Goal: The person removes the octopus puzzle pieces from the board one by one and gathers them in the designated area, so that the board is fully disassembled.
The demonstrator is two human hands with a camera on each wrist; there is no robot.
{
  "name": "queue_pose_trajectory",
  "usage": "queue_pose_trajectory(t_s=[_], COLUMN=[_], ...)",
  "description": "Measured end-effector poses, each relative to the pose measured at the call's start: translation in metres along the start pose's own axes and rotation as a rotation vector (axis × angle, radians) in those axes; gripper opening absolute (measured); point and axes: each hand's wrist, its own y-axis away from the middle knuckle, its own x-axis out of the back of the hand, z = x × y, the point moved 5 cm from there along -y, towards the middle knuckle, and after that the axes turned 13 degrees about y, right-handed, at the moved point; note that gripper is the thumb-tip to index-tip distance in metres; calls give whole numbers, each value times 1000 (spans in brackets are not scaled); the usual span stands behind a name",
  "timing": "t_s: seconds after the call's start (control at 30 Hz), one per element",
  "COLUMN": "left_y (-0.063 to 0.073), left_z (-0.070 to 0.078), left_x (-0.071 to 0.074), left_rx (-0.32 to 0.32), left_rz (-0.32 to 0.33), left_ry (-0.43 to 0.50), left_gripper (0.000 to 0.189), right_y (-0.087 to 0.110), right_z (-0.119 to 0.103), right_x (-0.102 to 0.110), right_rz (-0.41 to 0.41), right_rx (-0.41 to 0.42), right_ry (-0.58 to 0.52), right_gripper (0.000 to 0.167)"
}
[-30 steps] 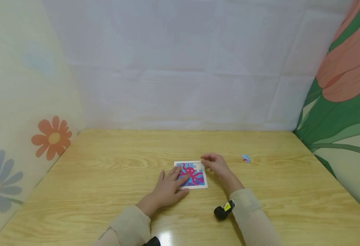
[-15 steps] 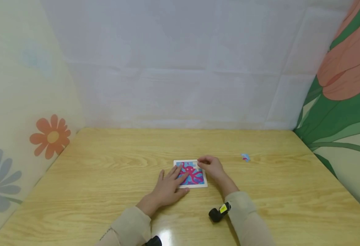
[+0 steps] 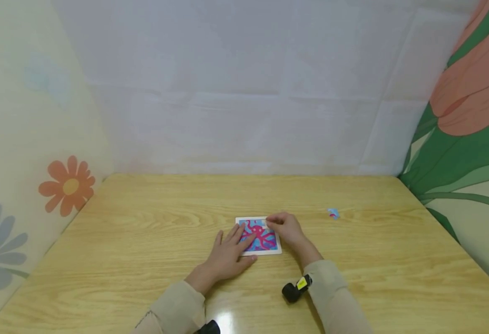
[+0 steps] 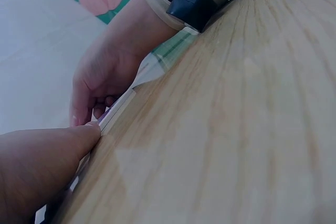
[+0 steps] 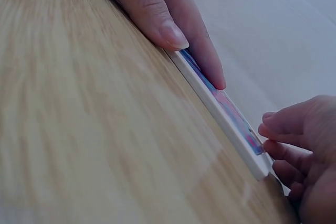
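Flat, thin puzzle w/ white border & pink octopus on blue [image 3: 262, 240] lies on the pale, wood-grain tabletop [image 3: 374, 255], btwn the two hands. L hand [image 3: 227, 259]: fingers spread & fairly straight, resting on the puzzle's L part; thumb at the near edge, gripping nothing afaict. R hand [image 3: 287, 228]: bent fingers & thumb brought close tog. at the puzzle's far R corner; can't tell if there's a piece btwn the tips, none shows in head or R wrist view.

Key relation: small pale unfilled patch [image 3: 264, 227] sits in the puzzle's upper R area, just L of the R fingertips & partly hidden by them. R hand is clearly nearer to it; L fingers lie further L. Puzzle looks near-square, border sides roughly parallel to the tabletop's far edge, so no obvious long axis.

Loose blue puzzle piece w/ pink mark [image 3: 333, 214] lies flat on the tabletop, off to the R & a bit further out than the R hand, well apart from the puzzle. R hand's nearer to that too.
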Motion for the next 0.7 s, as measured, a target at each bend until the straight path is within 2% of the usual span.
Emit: queue_pose_trajectory(t_s=[0.47, 0.7], left_y=[1, 0], left_z=[1, 0], left_x=[2, 1], left_rx=[-1, 5], left_rz=[4, -3], left_ry=[13, 12], left_gripper=[55, 55], right_y=[-1, 0], right_z=[-3, -5], right_x=[-3, -3], right_rz=[9, 11], right_rx=[54, 49], right_ry=[145, 183], right_gripper=[13, 15])
